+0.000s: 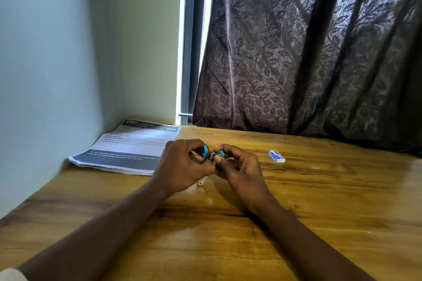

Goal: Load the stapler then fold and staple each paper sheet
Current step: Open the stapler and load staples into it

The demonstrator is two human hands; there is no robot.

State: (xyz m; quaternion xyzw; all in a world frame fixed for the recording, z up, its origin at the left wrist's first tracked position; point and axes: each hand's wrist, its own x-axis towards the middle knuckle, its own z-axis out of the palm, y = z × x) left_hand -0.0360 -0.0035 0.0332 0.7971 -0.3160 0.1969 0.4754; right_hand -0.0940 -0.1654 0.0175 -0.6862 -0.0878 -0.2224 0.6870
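A small blue and metal stapler (211, 155) is held just above the wooden table (296, 201) at its middle. My left hand (182, 166) grips its left end and my right hand (239, 169) pinches its right end, so most of it is hidden by fingers. A thin metal part (202, 181) sticks out below my left hand, close to the tabletop. A stack of printed paper sheets (127, 146) lies at the back left corner. A little blue and white staple box (276, 156) rests to the right of my hands.
A pale wall runs along the table's left edge. A dark leaf-patterned curtain (308, 52) hangs behind the far edge, with a bright window strip (182, 52) beside it.
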